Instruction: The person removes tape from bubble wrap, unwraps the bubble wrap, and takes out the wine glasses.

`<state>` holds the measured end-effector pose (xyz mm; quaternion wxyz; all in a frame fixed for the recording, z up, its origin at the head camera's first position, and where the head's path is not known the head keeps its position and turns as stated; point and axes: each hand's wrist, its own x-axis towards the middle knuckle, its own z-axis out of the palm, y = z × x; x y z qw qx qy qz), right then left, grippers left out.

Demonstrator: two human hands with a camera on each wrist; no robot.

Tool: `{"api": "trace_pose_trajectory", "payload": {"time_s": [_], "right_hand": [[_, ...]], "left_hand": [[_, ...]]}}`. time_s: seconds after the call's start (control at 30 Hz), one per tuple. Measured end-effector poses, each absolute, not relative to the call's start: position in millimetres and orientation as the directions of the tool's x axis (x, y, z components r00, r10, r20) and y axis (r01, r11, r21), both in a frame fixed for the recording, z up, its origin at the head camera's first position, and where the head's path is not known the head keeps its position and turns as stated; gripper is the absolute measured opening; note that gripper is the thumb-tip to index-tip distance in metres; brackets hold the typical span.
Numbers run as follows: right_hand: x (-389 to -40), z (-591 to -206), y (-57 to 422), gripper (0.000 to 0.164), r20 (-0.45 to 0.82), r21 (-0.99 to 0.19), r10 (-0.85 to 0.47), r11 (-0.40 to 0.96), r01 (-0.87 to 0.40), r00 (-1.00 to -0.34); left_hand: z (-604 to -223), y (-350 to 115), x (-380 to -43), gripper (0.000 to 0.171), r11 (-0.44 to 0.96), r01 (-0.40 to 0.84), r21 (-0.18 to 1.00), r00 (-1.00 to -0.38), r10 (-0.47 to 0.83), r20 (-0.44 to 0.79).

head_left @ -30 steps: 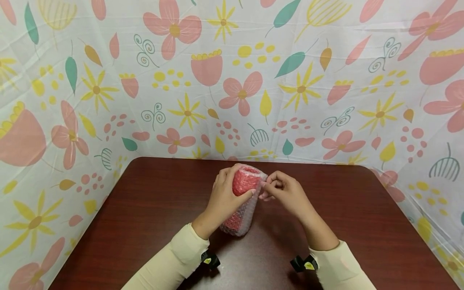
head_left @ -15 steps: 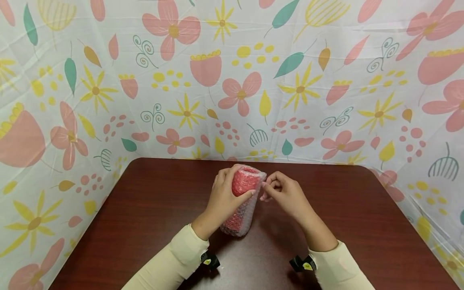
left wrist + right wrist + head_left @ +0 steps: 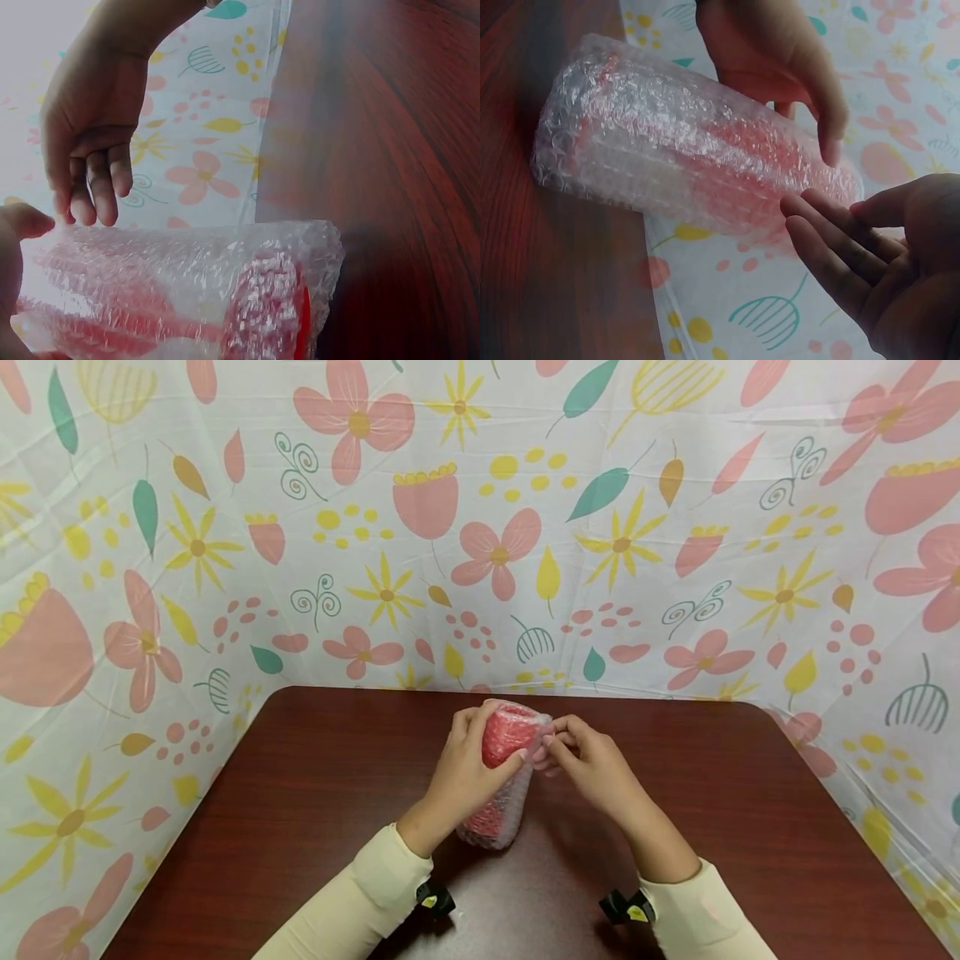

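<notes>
A red cylinder-like object wrapped in bubble wrap [image 3: 495, 810] stands near the middle of the table, tilted slightly. Its exact kind is hidden by the wrap; red and pale patches show through in both wrist views. My left hand [image 3: 470, 768] grips its upper part from the left, thumb across the front. At the upper right edge, my right hand [image 3: 592, 760] pinches the bubble wrap between thumb and index finger. Seen from the right wrist, the right hand's [image 3: 885, 262] other fingers lie extended along the wrap.
The dark red-brown wooden table [image 3: 337, 777] has rounded far corners. A white cloth with a flower and leaf print [image 3: 480, 527] hangs behind it and along both sides. Each wrist wears a black strap-on device, the left one [image 3: 437, 899] close to the table.
My right fingers drew slightly right, then came back left against the wrap's upper edge. The left hand and the wrapped object have shifted hardly at all.
</notes>
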<state>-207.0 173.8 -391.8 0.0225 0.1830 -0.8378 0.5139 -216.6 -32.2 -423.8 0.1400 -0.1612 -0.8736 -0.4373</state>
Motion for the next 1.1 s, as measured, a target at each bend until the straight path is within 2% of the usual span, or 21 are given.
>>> {"api": "trace_pose_trajectory", "payload": {"time_s": [0.4,0.9,1.1], "right_hand": [[-208.0,-388.8,177.0,0.019,0.081,-0.910,-0.248,0.376,-0.173,-0.965],[-209.6,-388.0,182.8,0.024,0.118,-0.943,-0.317,0.260,-0.206,-0.941],[-209.4,-387.6,183.0,0.017,0.117,-0.946,-0.327,0.251,-0.206,-0.938]], "left_hand": [[-423.2,-32.2,-215.6,0.072,0.554,0.423,0.717,-0.901,0.179,0.394],[-423.3,-32.3,-217.0,0.073,0.585,0.407,0.701,-0.905,0.156,0.396],[-425.3,-31.0,-216.2,0.076,0.584,0.413,0.699,-0.901,0.147,0.409]]}}
